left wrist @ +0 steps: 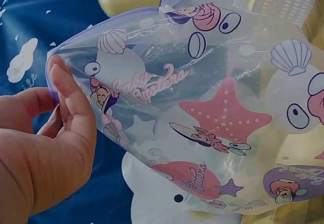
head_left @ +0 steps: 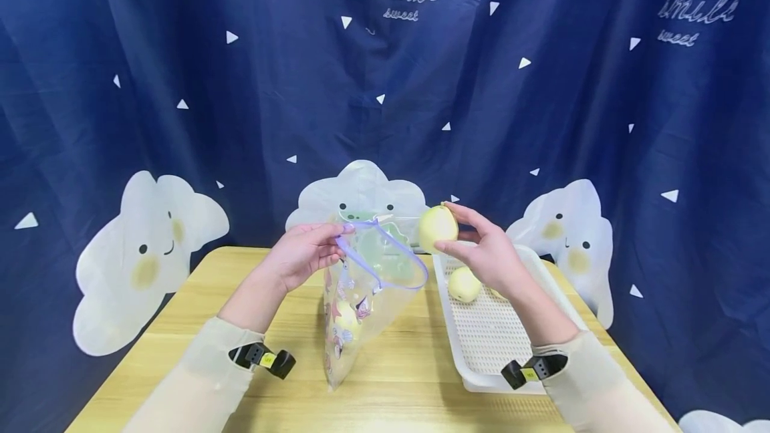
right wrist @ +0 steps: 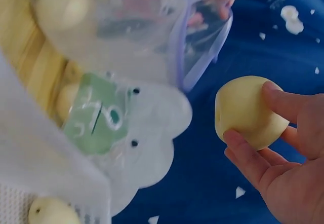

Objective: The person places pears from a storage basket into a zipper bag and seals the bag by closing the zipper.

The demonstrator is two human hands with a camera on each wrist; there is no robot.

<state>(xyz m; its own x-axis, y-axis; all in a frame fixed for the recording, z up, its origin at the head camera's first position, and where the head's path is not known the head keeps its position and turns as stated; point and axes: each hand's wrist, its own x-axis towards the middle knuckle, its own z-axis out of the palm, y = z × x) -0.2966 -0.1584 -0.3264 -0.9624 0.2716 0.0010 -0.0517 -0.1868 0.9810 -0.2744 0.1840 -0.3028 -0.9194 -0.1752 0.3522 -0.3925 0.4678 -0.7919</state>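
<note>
My left hand (head_left: 307, 252) pinches the purple zip edge of a clear plastic zip bag (left wrist: 223, 107) printed with starfish and shells. The bag's mouth is spread wide, and its body hangs down toward the table. Inside it shows a pale round fruit (right wrist: 63, 3). My right hand (head_left: 490, 252) grips a pale yellow pear (head_left: 436, 229) between thumb and fingers, just right of the bag's mouth. The pear is apart from the bag, as the right wrist view (right wrist: 250, 112) shows.
At the right stands a white plastic basket (head_left: 451, 339) with another pear (head_left: 464, 284) and part of one more behind my right arm. A green printed patch (right wrist: 98, 117) shows behind the bag, another fruit (right wrist: 68, 101) beside it. A blue curtain (head_left: 385, 119) hangs behind the wooden table (head_left: 289, 353).
</note>
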